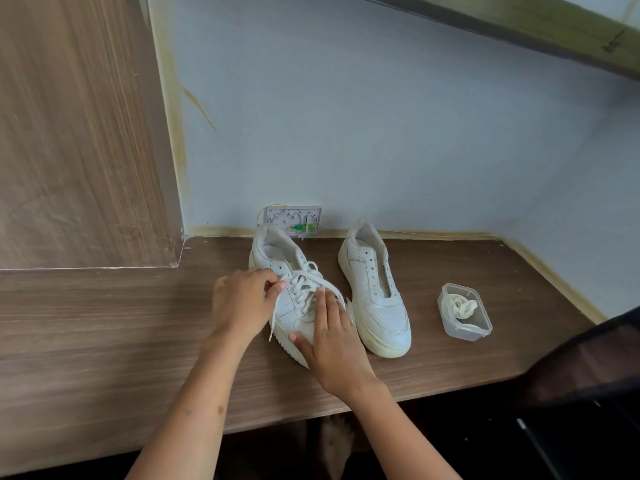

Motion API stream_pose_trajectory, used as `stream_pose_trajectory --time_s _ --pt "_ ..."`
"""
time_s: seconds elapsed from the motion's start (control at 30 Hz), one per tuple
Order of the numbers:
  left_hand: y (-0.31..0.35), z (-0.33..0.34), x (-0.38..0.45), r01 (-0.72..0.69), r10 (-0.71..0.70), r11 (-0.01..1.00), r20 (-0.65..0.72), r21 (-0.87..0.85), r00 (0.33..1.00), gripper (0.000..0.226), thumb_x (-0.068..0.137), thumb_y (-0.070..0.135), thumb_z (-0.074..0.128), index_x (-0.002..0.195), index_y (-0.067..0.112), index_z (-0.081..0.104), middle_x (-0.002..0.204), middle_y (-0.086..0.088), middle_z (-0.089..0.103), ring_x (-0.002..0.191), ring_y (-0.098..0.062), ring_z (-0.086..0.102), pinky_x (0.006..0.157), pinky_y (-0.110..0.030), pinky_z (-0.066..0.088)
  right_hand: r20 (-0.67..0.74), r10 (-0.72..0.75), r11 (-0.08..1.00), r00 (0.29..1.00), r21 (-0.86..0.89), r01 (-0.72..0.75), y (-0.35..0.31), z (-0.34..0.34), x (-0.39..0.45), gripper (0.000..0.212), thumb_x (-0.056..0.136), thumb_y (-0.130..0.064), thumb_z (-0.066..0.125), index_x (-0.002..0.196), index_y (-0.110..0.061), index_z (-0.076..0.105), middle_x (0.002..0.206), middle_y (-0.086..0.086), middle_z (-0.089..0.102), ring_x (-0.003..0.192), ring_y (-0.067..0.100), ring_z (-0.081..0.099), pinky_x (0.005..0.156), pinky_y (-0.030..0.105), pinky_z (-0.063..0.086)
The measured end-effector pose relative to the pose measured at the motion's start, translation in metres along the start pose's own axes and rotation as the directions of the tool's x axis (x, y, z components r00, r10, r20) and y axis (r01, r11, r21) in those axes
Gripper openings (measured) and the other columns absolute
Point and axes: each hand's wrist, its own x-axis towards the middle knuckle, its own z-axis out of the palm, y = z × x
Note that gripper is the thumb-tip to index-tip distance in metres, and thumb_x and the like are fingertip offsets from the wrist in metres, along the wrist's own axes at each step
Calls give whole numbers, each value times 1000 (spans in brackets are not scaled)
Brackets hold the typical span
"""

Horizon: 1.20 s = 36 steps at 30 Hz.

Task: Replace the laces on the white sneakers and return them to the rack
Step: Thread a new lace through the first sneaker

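Head view, 1 frame, 2 white sneakers on a brown wood-grain desk set against a pale wall. Item 1: laced sneaker, toe toward the person, lying under both hands. The left hand had its fingers curled, thumb and forefinger pinching the lace near the upper eyelets; 1 loose end trailed down the shoe's left side toward the sole. The right hand lay flat over the toe box and lower lacing, fingers straight and close together, thumb spread out to the left, pressing the shoe down. Item 2: unlaced sneaker, just beside the first on its right, eyelets bare, touched by neither hand. Item 3: clear plastic tub, near the unlaced shoe on its right, holding a coiled cream lace. Handling, by estimate: the shoes looked light, with stiff soles and pliable uppers, best steadied at toe or heel; the lace looked soft, limp and thin, best taken by its tip or close to an eyelet. No rack showed in this view.
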Motion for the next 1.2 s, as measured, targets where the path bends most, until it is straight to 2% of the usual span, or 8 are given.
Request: stream_pose_trajectory --time_s 0.17,0.3,0.37,0.53,0.77,0.9,1.03,1.2 --pt "-18 -15 3 301 -316 942 97 146 944 38 90 48 57 65 22 68 63 9 65 68 -13 62 73 -31 40 11 -17 1000 1000 20 17 5 -2 1 83 97 -58 23 153 -6 -10 163 13 0 151 26 1 119 30 0" --pt "-43 -21 2 607 -649 759 328 234 686 22 80 38 69 70 18 71 72 2 67 74 -19 61 75 -32 40 32 -11 1000 999 25 10 5 -3 1 84 96 -60 23 153 -9 -13 163 12 -4 150 25 2 122 34 7" --pt "-51 -22 1 638 -694 719 337 275 637 18 77 37 71 79 19 73 77 2 67 79 -19 61 78 -32 41 37 -18 1000 999 26 17 6 -2 1 85 96 -61 22 153 -9 -13 163 12 -5 150 24 2 123 34 8" --pt "-44 -22 0 413 -426 904 322 112 845 29 75 51 72 100 42 61 103 18 61 107 -13 57 94 -37 34 32 -26 1000 999 9 25 7 -1 3 85 96 -60 23 153 -7 -13 163 13 -4 150 25 2 123 33 6" --pt "-6 -4 -2 111 -109 992 33 -66 993 32 88 64 50 86 37 67 81 20 66 83 -1 60 90 -36 30 13 -36 999 999 -16 37 7 2 4 85 96 -61 21 153 -6 -10 163 15 -1 150 26 5 123 35 9" --pt "-5 0 0 84 -83 996 25 -43 996 28 93 54 50 81 34 67 75 16 66 81 -5 60 88 -34 25 6 -41 999 999 -2 41 7 2 4 85 95 -61 21 153 -6 -9 162 15 0 150 26 6 123 34 10" --pt "-19 -10 2 230 -234 969 35 94 971 37 92 55 50 69 30 66 65 13 63 75 -8 58 85 -35 29 6 -40 999 999 8 40 8 1 4 85 95 -61 22 153 -7 -9 163 14 0 150 26 6 123 35 11" --pt "-65 -25 3 572 -590 806 271 149 761 35 85 52 60 65 26 74 77 11 70 87 -17 58 91 -41 32 21 -32 999 999 1 32 8 1 4 87 93 -63 18 153 -8 -11 163 13 0 150 25 5 123 36 10"
